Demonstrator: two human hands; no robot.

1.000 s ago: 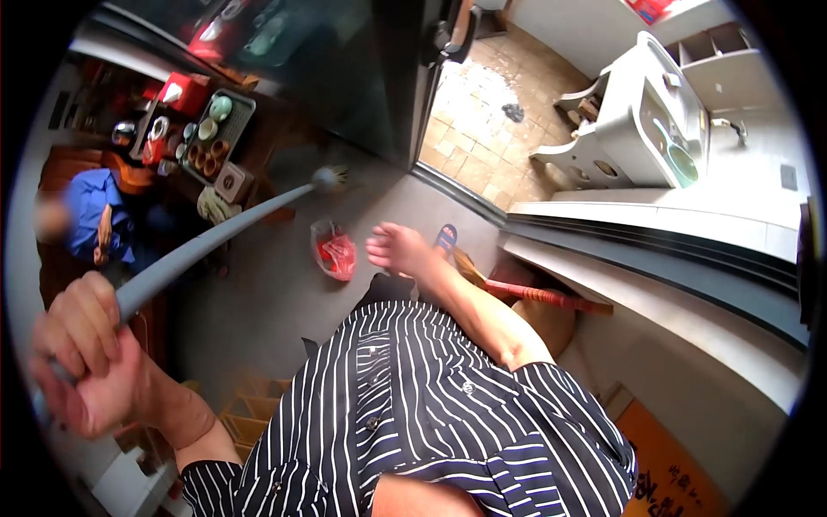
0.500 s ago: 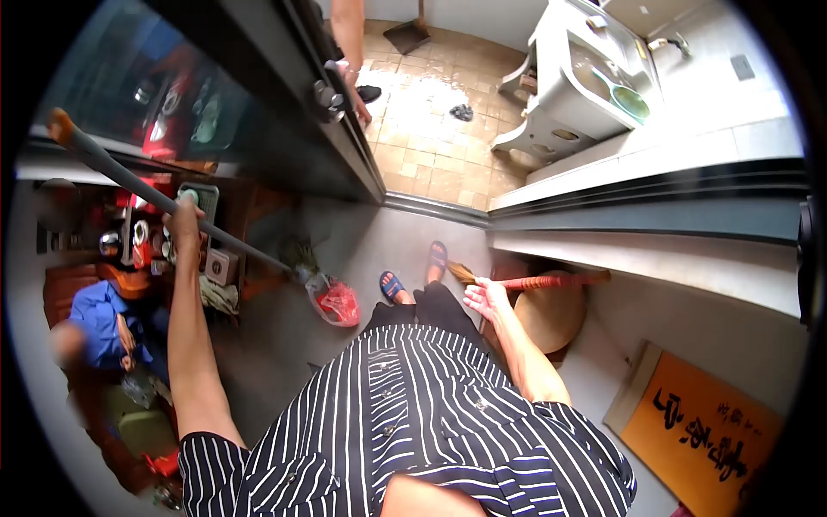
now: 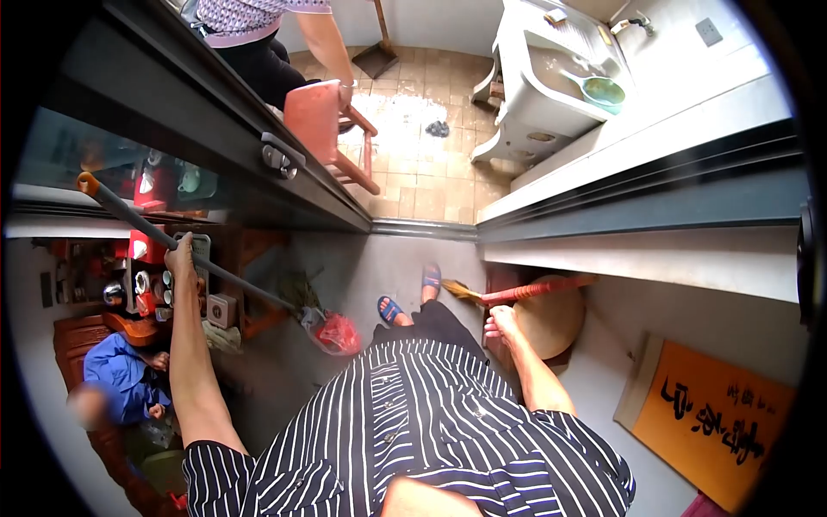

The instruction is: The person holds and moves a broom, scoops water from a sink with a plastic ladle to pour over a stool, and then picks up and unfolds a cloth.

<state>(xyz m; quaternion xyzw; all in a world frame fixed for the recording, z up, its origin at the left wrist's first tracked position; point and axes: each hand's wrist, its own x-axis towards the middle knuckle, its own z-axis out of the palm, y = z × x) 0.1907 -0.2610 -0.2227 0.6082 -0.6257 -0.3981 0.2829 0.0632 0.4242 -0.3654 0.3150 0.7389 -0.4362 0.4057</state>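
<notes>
My left hand (image 3: pixel 182 258) is wrapped round a long grey pole (image 3: pixel 237 281), its orange end up at the left. The pole's lower end reaches the floor beside a red plastic bag (image 3: pixel 332 333) and is partly lost among dark bristles. My right hand (image 3: pixel 502 322) has its fingers curled, close below the red handle (image 3: pixel 543 288) of a straw broom (image 3: pixel 463 290). Whether those fingers hold anything is too small to tell. My feet in blue sandals (image 3: pixel 390 308) stand on the grey floor between the bag and the broom.
Beyond the door sill (image 3: pixel 422 228), a person (image 3: pixel 323 43) holds a red stool (image 3: pixel 314 121) on the tiled floor. A white sink (image 3: pixel 551 86) stands to the right. At left, a person in blue (image 3: pixel 125 375) sits near a table. A round board (image 3: pixel 548 323) leans at right.
The pole has swung from low left to a slant with its orange end up. My right hand has moved right and its fingers have curled. The person with the stool has come into view.
</notes>
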